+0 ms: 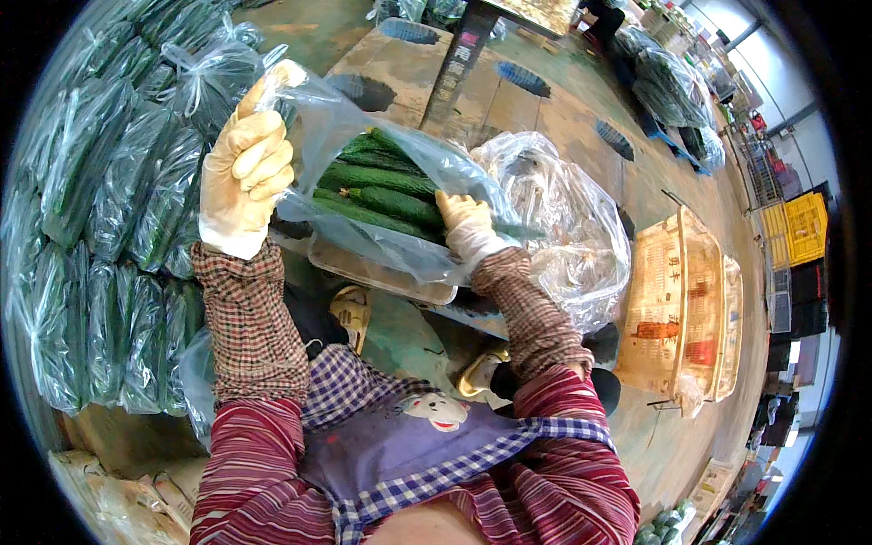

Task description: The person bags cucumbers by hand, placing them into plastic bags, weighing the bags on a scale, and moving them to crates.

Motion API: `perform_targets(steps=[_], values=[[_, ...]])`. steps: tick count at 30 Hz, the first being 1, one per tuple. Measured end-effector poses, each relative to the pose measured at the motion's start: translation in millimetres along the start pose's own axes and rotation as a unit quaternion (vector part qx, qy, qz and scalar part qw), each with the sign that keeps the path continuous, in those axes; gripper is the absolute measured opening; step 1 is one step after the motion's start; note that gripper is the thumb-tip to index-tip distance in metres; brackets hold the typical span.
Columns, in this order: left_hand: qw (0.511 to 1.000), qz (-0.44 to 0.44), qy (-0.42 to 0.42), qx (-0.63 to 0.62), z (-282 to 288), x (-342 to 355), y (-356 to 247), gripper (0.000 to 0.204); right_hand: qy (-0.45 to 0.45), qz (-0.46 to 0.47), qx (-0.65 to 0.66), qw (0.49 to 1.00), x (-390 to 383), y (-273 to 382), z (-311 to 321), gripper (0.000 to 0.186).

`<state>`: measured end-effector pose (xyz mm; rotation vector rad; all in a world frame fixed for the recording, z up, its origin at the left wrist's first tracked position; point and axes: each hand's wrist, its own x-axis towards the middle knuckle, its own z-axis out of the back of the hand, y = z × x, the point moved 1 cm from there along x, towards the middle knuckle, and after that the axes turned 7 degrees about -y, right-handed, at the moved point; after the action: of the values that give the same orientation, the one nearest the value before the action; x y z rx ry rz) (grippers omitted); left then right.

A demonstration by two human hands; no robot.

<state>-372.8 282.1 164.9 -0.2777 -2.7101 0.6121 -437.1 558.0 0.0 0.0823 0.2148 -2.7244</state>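
Observation:
My left hand [250, 159], in a cream work glove, is raised in a fist around the gathered edge of a clear plastic bag [320, 113]. Long dark green cucumbers [386, 200] lie side by side in the bag, which rests on a scale tray [381, 270] in front of me. My right hand [465, 220], gloved too, reaches in at the right side of the bag. Its fingers curl against the right end of a cucumber; their undersides are hidden. The film stretches up toward my left fist.
Filled bags of cucumbers [113, 173] are stacked at the left. The scale's post [454, 64] rises beyond the tray. Crumpled clear plastic bags [572, 227] lie to its right, beside pale orange crates [663, 309]. Farther back, a blue pallet [668, 136] carries more wrapped goods.

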Motion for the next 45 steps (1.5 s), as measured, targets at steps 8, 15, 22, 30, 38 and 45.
perform_targets(steps=[8, 15, 22, 30, 38, 45], values=[[0.998, -0.039, -0.043, 0.031, 0, -19, -20, 0.059, -0.189, 0.043, 0.728, 0.658, -61, 4, 203, 0.033], [0.998, -0.030, -0.040, 0.023, 6, -21, -29, 0.058, -0.140, 0.191, 0.726, 0.646, -3, 77, 204, 0.018], [0.998, -0.021, -0.039, 0.042, 14, -9, -18, 0.056, -0.142, -0.039, 0.436, 0.888, -9, -4, 50, 0.047], [0.964, -0.142, -0.124, 0.187, 32, 0, -16, 0.052, -0.281, -0.267, 0.509, 0.768, -125, -186, -11, 0.022], [0.920, -0.107, -0.257, 0.275, 48, 23, 4, 0.008, 0.170, -0.300, 0.105, 0.933, -105, -137, -143, 0.034], [0.898, -0.124, -0.185, 0.379, 54, 37, 3, 0.049, -0.329, -0.667, 0.475, 0.471, -250, -294, -179, 0.045]])
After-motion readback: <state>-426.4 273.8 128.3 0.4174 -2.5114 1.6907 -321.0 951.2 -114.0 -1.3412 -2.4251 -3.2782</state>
